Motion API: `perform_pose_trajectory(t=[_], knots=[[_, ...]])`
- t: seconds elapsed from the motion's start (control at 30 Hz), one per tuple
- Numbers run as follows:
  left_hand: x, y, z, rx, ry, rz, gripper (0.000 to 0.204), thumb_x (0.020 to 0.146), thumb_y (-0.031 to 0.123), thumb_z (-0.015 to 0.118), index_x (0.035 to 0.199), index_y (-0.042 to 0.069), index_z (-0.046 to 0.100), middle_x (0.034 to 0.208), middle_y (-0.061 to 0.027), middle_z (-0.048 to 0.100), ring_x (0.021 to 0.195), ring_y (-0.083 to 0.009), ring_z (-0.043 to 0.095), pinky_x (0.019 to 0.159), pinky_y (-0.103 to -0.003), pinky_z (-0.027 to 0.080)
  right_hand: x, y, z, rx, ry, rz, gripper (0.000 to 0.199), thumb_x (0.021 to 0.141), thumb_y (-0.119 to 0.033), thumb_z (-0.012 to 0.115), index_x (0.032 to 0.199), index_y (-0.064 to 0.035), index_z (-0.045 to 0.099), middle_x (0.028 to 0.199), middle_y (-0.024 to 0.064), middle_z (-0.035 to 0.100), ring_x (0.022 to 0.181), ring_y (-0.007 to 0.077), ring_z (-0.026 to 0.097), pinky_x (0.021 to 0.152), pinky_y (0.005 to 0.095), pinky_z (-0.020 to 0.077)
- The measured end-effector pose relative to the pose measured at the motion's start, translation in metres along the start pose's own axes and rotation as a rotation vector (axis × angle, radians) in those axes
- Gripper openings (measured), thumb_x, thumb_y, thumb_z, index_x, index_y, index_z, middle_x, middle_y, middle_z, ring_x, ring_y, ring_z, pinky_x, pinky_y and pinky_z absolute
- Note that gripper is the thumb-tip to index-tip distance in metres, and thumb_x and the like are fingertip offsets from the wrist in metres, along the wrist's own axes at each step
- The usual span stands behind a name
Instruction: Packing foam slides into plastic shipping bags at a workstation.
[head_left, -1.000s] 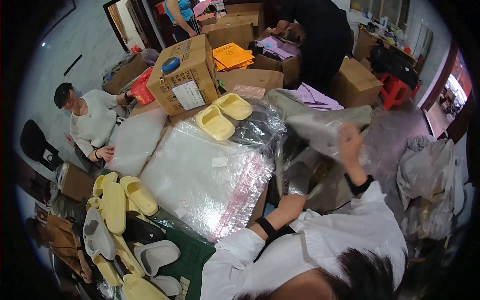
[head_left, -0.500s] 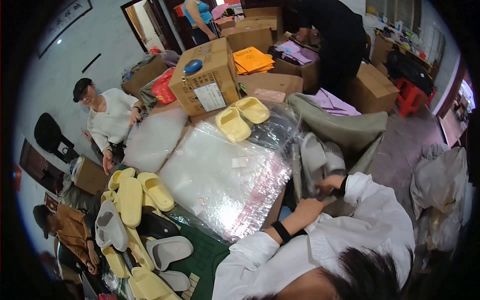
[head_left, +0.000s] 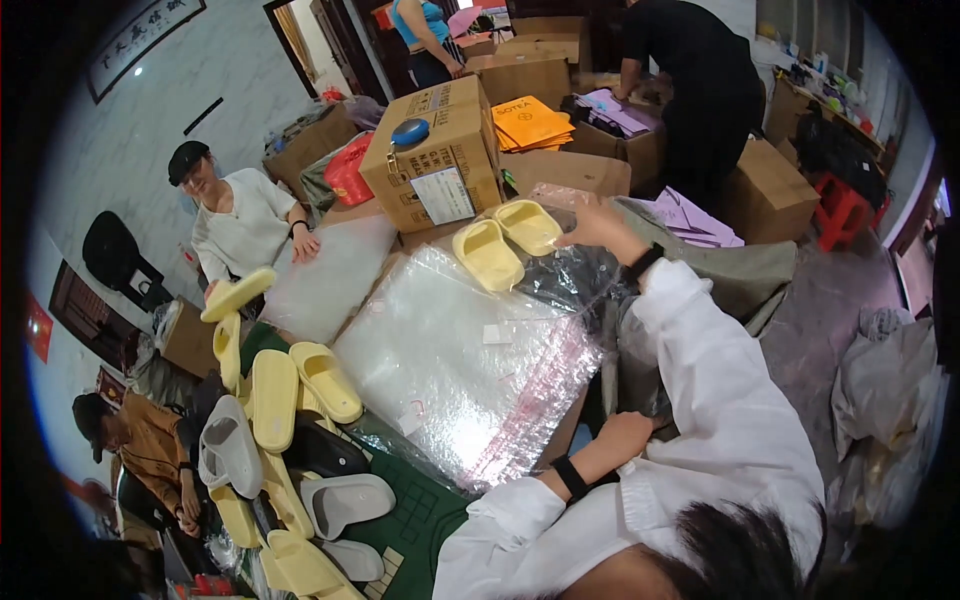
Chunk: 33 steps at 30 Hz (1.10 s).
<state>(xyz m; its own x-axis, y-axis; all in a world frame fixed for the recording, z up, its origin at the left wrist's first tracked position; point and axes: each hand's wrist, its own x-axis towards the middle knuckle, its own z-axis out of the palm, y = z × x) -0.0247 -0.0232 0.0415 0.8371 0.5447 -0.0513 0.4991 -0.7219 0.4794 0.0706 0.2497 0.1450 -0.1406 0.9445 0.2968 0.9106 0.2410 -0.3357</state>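
Note:
My right hand [head_left: 598, 226] is stretched out over the table, fingers apart, just right of a pair of pale yellow slippers [head_left: 505, 240] that lie on crumpled clear plastic. It holds nothing. My left hand [head_left: 625, 436] is curled at the near right edge of a stack of clear plastic bags [head_left: 455, 365], next to a grey sack [head_left: 735, 275]. Whether the left hand grips plastic is hidden. Both arms wear white sleeves and black wristbands.
A cardboard box [head_left: 435, 155] stands behind the slippers. Several yellow and grey slippers [head_left: 285, 400] lie at the left on a green mat. A seated person in white [head_left: 245, 225] rests a hand on another bag stack. More people and boxes fill the back.
My right hand left the grey sack and reached forward to the yellow slipper pair. My left hand stayed low at the table edge. The view swung left.

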Motion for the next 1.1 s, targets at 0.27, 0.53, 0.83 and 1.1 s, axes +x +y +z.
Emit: perform_pose_trajectory(t=[0.27,0.53,0.83,1.1], knots=[[-0.005,-0.015,0.016,-0.001,0.05,-0.014,0.04,0.08,0.009,0.05,0.118,0.013,0.058,0.074,-0.0147,0.063,0.068,-0.0301,0.065,0.057,-0.043,0.05,0.02,0.038,0.047,0.134,-0.491,0.205,0.086,0.05,-0.052,0.082,0.104,0.0103,0.061,0.111,0.0244,0.06,0.104,0.0325,0.059,0.089,0.0365,0.0459],[-0.004,-0.01,0.007,0.03,-0.011,-0.047,0.042,0.082,0.009,0.049,0.123,0.016,0.055,0.074,-0.0146,0.064,0.069,-0.0302,0.065,0.059,-0.043,0.051,0.002,0.061,0.069,-0.209,-0.184,0.257,0.029,0.076,-0.015,0.057,0.099,0.001,0.065,0.102,0.0228,0.064,0.098,0.0387,0.061,0.083,0.0467,0.0486],[-0.005,-0.006,0.001,-0.062,-0.026,-0.061,0.041,0.08,0.01,0.05,0.121,0.012,0.056,0.079,-0.0159,0.065,0.074,-0.0319,0.065,0.062,-0.044,0.051,0.01,0.08,0.065,0.851,0.018,0.469,0.026,0.075,-0.018,0.054,0.091,0.0011,0.062,0.084,0.0123,0.061,0.076,0.0223,0.058,0.07,0.0358,0.0443],[-0.004,-0.02,0.023,-0.025,0.043,-0.076,0.017,0.076,0.008,0.052,0.084,-0.001,0.064,0.078,-0.0206,0.064,0.076,-0.0339,0.065,0.065,-0.043,0.053,-0.018,0.051,-0.013,1.16,0.291,0.186,0.004,0.078,-0.004,0.053,0.075,-0.0052,0.05,0.07,-0.0009,0.046,0.066,0.0093,0.043,0.059,0.0239,0.0355]])
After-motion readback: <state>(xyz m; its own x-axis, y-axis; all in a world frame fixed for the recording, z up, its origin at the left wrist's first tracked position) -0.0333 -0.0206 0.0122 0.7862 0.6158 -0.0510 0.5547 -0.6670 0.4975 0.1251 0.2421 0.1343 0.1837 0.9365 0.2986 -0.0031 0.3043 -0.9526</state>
